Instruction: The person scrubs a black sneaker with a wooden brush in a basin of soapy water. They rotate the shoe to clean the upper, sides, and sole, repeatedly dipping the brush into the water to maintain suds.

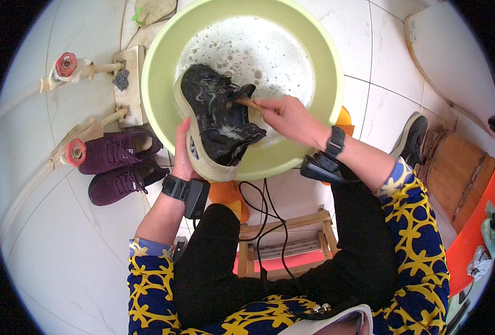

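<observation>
A wet black shoe (214, 113) with a pale sole rests tilted at the near left side of a light green basin (159, 83). My left hand (183, 153) grips its sole from the left, thumb along the side. My right hand (287, 117) holds the wooden handle of a brush (247, 102), whose head is blurred against the shoe's upper near the tongue. White suds streak the black fabric. Foamy water (268, 54) with bubbles lies in the basin behind the shoe.
A pair of purple shoes (117, 153) stands left of the basin. Pipes with red valve handles (66, 64) run along the left wall. Black cables (268, 209) hang between my knees over a wooden stool (289, 222). Another dark shoe (415, 134) sits at right by a wooden board (452, 171).
</observation>
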Tool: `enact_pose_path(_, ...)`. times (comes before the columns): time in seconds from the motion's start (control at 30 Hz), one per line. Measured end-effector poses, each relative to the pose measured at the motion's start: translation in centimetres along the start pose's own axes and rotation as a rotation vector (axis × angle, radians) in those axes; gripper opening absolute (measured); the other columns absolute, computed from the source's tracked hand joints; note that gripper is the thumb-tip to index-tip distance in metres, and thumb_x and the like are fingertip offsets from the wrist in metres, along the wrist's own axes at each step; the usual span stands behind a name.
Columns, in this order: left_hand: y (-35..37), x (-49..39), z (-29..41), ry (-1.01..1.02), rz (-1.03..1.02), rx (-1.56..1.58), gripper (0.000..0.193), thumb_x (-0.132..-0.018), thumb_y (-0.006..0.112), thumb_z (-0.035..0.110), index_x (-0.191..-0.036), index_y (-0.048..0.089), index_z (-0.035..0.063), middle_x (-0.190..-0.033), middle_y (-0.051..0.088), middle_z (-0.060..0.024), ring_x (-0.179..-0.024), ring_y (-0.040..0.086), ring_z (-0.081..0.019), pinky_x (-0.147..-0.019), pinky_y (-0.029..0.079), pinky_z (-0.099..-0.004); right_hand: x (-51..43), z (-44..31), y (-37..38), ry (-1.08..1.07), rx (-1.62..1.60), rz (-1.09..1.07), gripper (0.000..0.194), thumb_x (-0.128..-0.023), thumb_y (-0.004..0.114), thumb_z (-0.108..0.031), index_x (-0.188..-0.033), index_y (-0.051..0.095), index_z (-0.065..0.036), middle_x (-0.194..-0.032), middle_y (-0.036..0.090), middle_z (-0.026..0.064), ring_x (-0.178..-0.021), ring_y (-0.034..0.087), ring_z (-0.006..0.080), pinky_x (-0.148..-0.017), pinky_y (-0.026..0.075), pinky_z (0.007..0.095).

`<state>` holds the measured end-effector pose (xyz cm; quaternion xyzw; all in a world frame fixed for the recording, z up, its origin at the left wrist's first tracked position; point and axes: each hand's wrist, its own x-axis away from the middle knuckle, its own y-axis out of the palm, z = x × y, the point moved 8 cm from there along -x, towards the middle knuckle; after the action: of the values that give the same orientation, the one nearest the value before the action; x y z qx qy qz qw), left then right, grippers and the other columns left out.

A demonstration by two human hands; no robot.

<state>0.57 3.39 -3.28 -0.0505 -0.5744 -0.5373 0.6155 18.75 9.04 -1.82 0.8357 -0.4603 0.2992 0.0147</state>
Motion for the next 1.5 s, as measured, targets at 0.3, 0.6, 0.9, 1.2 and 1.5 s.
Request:
enact_pose_path(0.3,-1.5,-0.5,0.7,0.018,0.004,0.039,0.062,-0.085,0.052,0.049,-0.129,0.046,0.0055,-0.122,0.055,-0.0130,-0.107,0.055,-0.0270,-0.096,0.043,-0.0378,-2.0,-2.4,1.9,-0.112,-0.214,-0.079,0.025,-0.081,0.049,-0.013,-0.096,0.062,0.001,-0.058,0.053,0.0144,-0.051,0.048,0.0165,-0.052,0.041,0.0316)
enact_pose_path(0.6,-0.4,-0.2,0.1,-0.038,0.007,0.042,0.063,-0.085,0.052,0.048,-0.130,0.044,0.0055,-0.123,0.054,-0.0130,-0.109,0.054,-0.0273,-0.097,0.041,-0.0386,-1.3,-2.7,1.2,-0.203,0.348,0.085,0.018,-0.083,0.051,-0.014,-0.093,0.057,0.000,-0.071,0.059,0.0167,-0.066,0.055,0.0344,-0.060,0.045,0.0412)
enact_pose_path(0.9,1.2,-0.7,0.3,-0.025,-0.025,-0.033,0.068,-0.084,0.050,0.054,-0.131,0.042,0.0061,-0.126,0.052,-0.0124,-0.112,0.052,-0.0280,-0.098,0.040,-0.0405,-6.6,-0.4,1.9,0.000,0.044,0.144,0.029,-0.084,0.046,-0.018,-0.100,0.046,0.007,-0.089,0.059,0.0257,-0.086,0.059,0.0357,-0.077,0.045,0.0381)
enact_pose_path(1.2,1.7,-0.9,0.9,0.035,-0.035,-0.010,0.068,-0.083,0.050,0.054,-0.131,0.043,0.0062,-0.125,0.053,-0.0130,-0.110,0.053,-0.0282,-0.097,0.041,-0.0397,-5.9,-0.2,2.0,-0.111,-0.307,0.026,0.029,-0.086,0.051,-0.021,-0.099,0.054,0.004,-0.089,0.059,0.0087,-0.082,0.053,0.0123,-0.075,0.044,0.0266)
enact_pose_path(1.5,0.6,-0.9,0.8,-0.001,0.007,-0.015,0.068,-0.083,0.050,0.054,-0.131,0.043,0.0067,-0.125,0.053,-0.0123,-0.110,0.053,-0.0281,-0.096,0.041,-0.0391,-5.5,-1.9,3.7,-0.168,-0.528,-0.098,0.023,-0.087,0.051,-0.024,-0.082,0.051,-0.002,-0.070,0.056,0.0010,-0.068,0.054,0.0131,-0.064,0.044,0.0274)
